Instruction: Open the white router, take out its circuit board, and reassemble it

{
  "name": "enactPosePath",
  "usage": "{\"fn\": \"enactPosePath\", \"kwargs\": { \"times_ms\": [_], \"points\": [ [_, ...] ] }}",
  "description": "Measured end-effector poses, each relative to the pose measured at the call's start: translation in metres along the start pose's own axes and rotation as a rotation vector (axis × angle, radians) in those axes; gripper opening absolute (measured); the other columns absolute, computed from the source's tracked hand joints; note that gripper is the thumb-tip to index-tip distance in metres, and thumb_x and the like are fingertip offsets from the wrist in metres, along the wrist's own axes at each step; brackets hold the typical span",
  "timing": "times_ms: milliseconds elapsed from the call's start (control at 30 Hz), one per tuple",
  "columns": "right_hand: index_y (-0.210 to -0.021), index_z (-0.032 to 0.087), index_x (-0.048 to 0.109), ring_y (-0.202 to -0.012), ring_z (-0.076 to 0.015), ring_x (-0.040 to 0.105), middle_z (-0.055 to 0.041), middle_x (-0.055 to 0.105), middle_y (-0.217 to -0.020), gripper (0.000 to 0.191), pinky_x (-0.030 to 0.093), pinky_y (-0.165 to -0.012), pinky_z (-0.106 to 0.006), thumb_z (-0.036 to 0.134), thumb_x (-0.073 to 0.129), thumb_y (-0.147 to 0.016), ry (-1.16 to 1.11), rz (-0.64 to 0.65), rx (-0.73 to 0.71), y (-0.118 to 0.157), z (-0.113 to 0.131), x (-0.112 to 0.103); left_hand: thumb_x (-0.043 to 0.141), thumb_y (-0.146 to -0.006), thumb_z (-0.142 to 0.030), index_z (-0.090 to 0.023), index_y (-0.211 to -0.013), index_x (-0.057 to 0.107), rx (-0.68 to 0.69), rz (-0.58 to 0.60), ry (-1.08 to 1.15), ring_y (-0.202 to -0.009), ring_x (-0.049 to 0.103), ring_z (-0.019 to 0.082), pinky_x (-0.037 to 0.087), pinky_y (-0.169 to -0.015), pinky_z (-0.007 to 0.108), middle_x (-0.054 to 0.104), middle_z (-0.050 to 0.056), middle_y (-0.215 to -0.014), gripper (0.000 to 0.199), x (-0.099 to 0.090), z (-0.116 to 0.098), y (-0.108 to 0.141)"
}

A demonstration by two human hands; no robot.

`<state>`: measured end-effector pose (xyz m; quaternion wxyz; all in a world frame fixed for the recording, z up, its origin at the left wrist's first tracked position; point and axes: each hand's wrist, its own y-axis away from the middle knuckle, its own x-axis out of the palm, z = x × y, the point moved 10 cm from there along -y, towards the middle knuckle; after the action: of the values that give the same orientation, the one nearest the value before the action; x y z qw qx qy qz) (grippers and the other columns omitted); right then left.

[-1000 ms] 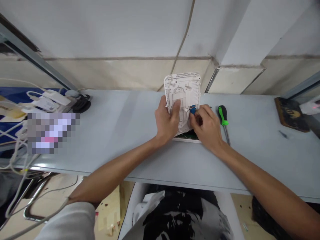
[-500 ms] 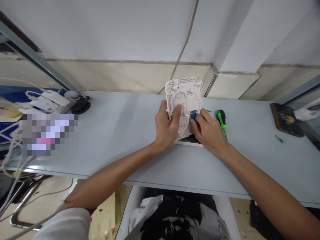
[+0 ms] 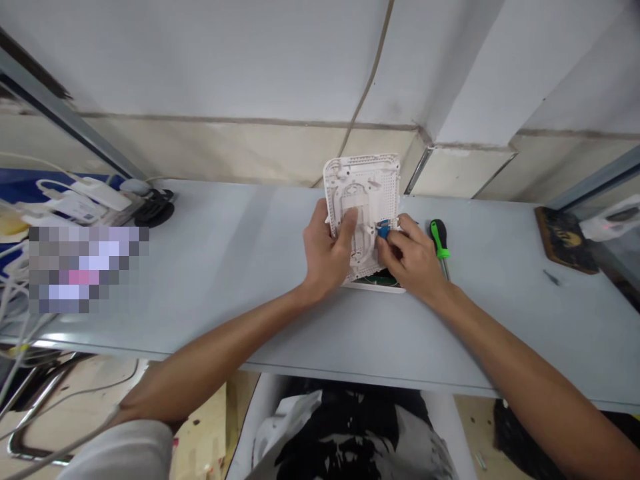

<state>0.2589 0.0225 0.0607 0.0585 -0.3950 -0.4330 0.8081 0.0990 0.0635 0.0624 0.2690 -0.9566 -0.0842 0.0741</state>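
A white perforated plastic cover [image 3: 365, 177] stands tilted up, its ribbed inner side facing me. My left hand [image 3: 327, 250] is closed on the cover's left edge, thumb pressed on the inner face. A small blue part [image 3: 383, 228] sits at the cover's right side. My right hand [image 3: 413, 253] has its fingertips pinched at that blue part and the cover's right edge. Below the cover lies the white lower housing [image 3: 373, 287], with a green circuit board [image 3: 383, 277] partly showing. Fingers hide the lower end of the blue part.
A green and black screwdriver [image 3: 440, 240] lies right of my right hand. Further right are a small dark pointed piece [image 3: 552, 277] and a dark wooden block [image 3: 565, 240]. White adapters and cables [image 3: 85, 203] crowd the left end of the grey table [image 3: 225, 267]. A wall stands behind.
The view has shifted slightly, so everything sits a little further left. The cover is turned a little more toward me, and more of the blue part shows. Both hands keep their hold.
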Motion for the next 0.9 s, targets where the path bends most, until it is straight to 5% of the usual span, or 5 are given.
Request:
{"fn": "enactPosePath", "kwargs": {
  "times_ms": [167,400,600,733,900],
  "points": [
    [-0.074,0.022,0.045,-0.064,-0.0112,0.047,0.0000,0.048,-0.081,0.030,0.044,-0.058,-0.028,0.021,0.059,-0.100,-0.017,-0.079,0.071,-0.002,-0.004,-0.013,0.066,-0.097,-0.057,-0.022,-0.104,0.062,0.012,-0.006,0.013,-0.087,0.069,0.020,0.057,-0.072,0.031,0.072,0.004,-0.096,0.037,0.000,0.001,-0.001],
    [-0.095,0.022,0.068,-0.065,-0.0115,0.057,-0.0056,0.067,-0.108,0.012,0.049,-0.055,-0.030,0.034,0.069,-0.096,-0.007,-0.189,0.280,0.010,-0.014,-0.020,0.063,-0.100,-0.054,-0.022,-0.110,0.060,-0.007,0.005,-0.006,-0.094,0.071,0.022,0.059,-0.077,0.033,0.075,0.007,-0.103,0.034,0.000,0.004,-0.001],
    [-0.093,0.022,0.077,-0.080,-0.0188,0.060,-0.0095,0.064,-0.115,0.014,0.052,-0.067,-0.037,0.034,0.073,-0.090,-0.080,-0.290,0.555,0.026,-0.044,-0.028,0.066,-0.095,-0.041,-0.023,-0.123,0.057,-0.038,0.258,-0.078,-0.091,0.074,0.025,0.060,-0.076,0.035,0.076,0.010,-0.108,0.035,0.028,0.002,0.015],
    [-0.098,0.020,0.072,-0.077,-0.0191,0.057,-0.0072,0.061,-0.101,0.015,0.051,-0.073,-0.038,0.033,0.066,-0.094,-0.057,-0.198,0.586,0.026,-0.052,-0.020,0.062,-0.090,-0.029,-0.022,-0.114,0.064,-0.005,0.419,-0.185,-0.101,0.075,0.029,0.060,-0.087,0.042,0.076,0.010,-0.111,0.025,0.045,-0.004,0.028],
    [-0.098,0.020,0.063,-0.085,-0.0238,0.059,-0.0103,0.061,-0.100,0.018,0.047,-0.071,-0.037,0.029,0.049,-0.103,0.161,-0.006,0.433,0.017,-0.036,-0.003,0.059,-0.087,-0.022,-0.021,-0.111,0.061,0.008,0.351,-0.197,-0.100,0.073,0.028,0.058,-0.090,0.042,0.076,0.011,-0.109,0.025,0.037,-0.006,0.023]
  ]
}}
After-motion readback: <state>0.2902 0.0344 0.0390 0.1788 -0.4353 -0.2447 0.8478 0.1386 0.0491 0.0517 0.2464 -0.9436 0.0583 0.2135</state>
